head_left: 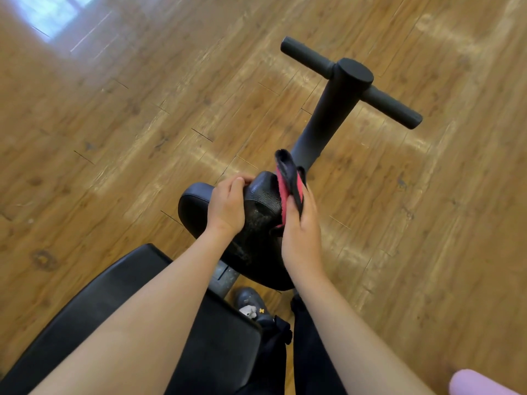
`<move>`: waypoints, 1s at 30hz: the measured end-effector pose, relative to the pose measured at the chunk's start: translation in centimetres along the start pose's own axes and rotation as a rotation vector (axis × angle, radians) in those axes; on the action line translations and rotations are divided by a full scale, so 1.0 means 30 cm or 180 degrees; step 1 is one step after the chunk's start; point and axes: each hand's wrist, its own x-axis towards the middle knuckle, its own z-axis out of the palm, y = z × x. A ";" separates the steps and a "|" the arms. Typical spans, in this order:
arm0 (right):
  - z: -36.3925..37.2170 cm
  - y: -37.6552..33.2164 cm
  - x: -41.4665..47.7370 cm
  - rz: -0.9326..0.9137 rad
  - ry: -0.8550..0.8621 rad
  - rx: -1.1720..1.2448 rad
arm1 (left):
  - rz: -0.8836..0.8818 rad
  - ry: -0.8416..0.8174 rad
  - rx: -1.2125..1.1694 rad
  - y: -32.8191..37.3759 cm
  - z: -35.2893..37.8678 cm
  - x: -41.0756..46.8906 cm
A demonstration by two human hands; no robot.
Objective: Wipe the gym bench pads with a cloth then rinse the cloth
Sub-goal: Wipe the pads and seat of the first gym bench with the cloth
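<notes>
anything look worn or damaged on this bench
Yes: the small black pad between the left hand and the right hand, which holds the red and black cloth, shows a scuffed, greyish patch on top. Whether it is wear or dust, I cannot tell.

Bright daylight, floor glare, seemingly soft edges

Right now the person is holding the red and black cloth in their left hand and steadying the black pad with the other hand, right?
Not quite. The head view shows the red and black cloth in the right hand; the left hand steadies the black pad.
</notes>
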 end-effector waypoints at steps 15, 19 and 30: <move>0.087 -0.030 -0.156 0.1276 0.0266 0.1059 | -0.0115 0.0055 -0.0079 -0.014 0.003 0.011; 0.112 -0.058 -0.110 0.1418 0.0467 0.1645 | -0.0148 0.0054 -0.0110 -0.009 0.005 0.008; 0.054 -0.045 -0.060 0.0701 0.0336 0.0750 | -0.0227 -0.0151 -0.0175 0.053 -0.021 -0.016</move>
